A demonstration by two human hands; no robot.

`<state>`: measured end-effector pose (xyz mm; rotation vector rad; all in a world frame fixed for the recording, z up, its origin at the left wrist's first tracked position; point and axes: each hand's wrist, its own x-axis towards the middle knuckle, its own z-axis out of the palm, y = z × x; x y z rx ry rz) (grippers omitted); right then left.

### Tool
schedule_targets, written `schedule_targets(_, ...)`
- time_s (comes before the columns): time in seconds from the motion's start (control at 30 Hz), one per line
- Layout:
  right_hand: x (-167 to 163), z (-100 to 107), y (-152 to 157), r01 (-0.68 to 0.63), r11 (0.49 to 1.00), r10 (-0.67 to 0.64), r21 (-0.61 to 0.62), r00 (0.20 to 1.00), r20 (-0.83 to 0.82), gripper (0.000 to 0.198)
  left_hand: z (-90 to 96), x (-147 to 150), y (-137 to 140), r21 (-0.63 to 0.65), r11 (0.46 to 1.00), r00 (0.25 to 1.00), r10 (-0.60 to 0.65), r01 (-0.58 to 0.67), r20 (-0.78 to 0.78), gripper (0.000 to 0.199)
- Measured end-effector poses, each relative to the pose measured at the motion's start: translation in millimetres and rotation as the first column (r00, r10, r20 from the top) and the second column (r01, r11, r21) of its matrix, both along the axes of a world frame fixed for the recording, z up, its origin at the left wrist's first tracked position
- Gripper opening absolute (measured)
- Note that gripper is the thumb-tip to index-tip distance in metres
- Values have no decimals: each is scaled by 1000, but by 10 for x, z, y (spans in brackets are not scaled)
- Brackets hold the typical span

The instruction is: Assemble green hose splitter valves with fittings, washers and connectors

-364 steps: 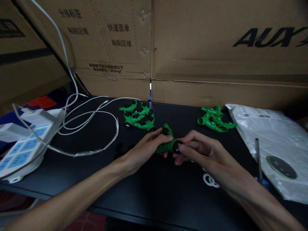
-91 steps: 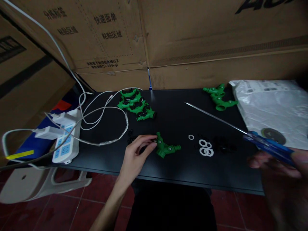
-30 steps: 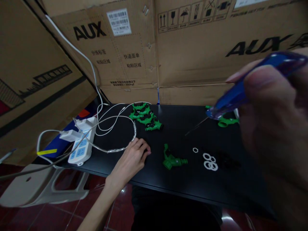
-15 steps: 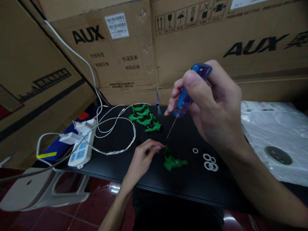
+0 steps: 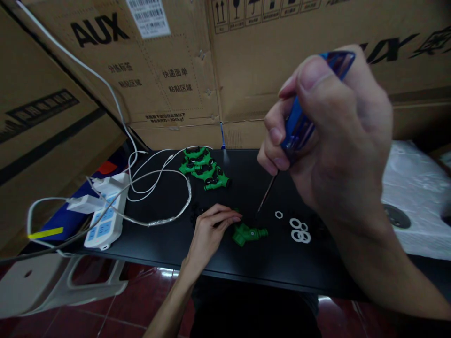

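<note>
A blue-handled screwdriver (image 5: 298,123) is held in my right hand (image 5: 340,126), its fingers wrapped around the handle. The thin metal shaft slants down and left, with its tip above the black table. On the table lies a green Y-shaped hose connector (image 5: 248,234). My left hand (image 5: 211,230) pinches the connector's upper left end, and the fingertips hide part of that end. To the right of the connector are a separate white ring (image 5: 276,214) and a small group of overlapping white rings (image 5: 300,236).
Several green and black connectors (image 5: 207,171) are piled farther back. A white power strip (image 5: 109,220) with white cables stands at the left. AUX cardboard boxes (image 5: 176,103) rise behind the table. A plastic-wrapped item (image 5: 405,183) is at the right; a stool (image 5: 38,286) stands lower left.
My right hand has moved up and right with the screwdriver, and the tip has come away from the connector's upper end. My left hand stays at the connector, which is turned slightly. The view has shifted.
</note>
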<state>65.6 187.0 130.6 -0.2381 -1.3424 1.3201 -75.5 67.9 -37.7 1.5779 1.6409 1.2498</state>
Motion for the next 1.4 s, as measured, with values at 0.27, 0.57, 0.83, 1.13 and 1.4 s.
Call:
schedule_targets(0.27, 33, -12, -116, 15, 1000, -15, -2, 997, 71, 36, 55, -3, -55, 82, 994, 974, -46, 66, -223, 18)
schedule_targets(0.57, -20, -100, -199, -10, 1000, 12, -15, 988, 152, 18, 190, 53, -84, 150, 983, 911, -36, 106, -410, 17)
schedule_targets(0.83, -90, -212, -222, -34, 999, 38, -42, 994, 99, 19, 235, 112, -72, 95, 994, 954, -20, 51, -298, 15)
schedule_targets(1.13, -115, -219, -278, -76, 994, 74, -72, 997, -29, 22, 124, 32, -49, -112, 994, 999, -12, 9, -30, 13)
schedule_targets(1.4, -129, -264, -269, -53, 993, 55, -102, 998, 11, 30, 61, -3, -9, -156, 986, 991, -41, 60, 127, 13)
